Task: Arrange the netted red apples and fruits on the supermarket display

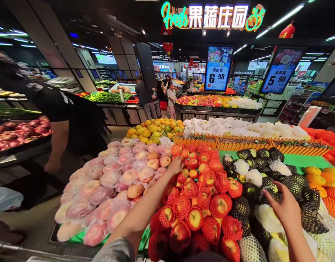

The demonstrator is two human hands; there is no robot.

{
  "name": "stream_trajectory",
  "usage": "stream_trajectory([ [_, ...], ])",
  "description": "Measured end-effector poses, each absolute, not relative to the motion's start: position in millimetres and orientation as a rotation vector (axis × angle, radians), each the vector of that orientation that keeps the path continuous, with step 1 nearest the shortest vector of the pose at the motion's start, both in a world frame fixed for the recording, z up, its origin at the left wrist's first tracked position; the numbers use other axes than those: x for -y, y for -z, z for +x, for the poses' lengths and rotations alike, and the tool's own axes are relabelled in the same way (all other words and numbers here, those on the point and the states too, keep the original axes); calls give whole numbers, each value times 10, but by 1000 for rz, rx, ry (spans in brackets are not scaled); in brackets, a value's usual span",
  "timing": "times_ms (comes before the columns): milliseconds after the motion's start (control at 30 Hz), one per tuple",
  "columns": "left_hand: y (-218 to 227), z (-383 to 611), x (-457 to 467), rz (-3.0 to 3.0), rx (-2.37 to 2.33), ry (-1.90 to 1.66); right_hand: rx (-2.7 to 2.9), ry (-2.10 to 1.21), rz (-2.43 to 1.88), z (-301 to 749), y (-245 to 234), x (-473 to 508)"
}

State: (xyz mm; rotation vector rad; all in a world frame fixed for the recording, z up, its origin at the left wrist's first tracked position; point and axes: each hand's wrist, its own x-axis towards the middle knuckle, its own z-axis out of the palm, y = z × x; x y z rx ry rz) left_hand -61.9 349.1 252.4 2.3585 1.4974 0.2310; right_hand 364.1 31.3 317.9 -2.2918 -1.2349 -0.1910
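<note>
So far nothing picked: left hand (175,165) fingers together, touching netted apples (196,198); right hand (283,207) spread, empty, over dark-netted fruit (293,183).

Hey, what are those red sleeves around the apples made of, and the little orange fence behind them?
Red sleeves: apparently soft foam netting, matte, with an open stretchy mesh. Orange fence: probably moulded plastic, uniform colour, picket-shaped; wood can't be excluded. Left hand rests on the apples.

2 hanging price boards (218,68), 1 neon sign (211,16), 2 red lanterns (287,31), approx. 4 shoppers (171,96) in the bkgd, 1 person (60,109) nearby. Fruit piles too many to count.
</note>
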Motion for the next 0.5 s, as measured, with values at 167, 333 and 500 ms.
stream_trajectory([
  [167, -2381, -1341, -3246, 2193, -1736, -79, 1482, -277, -1796, 2507, -3032, -319],
  [333, -2270, -1620, -2962, 2265, -1622, -192, 1735, -530, -1765, 2039, -2486, -368],
  [500, -2455, -1484, -2878, 2338, -1681, -417, 1780, -535, -1883, 2043, -2319, -411],
])
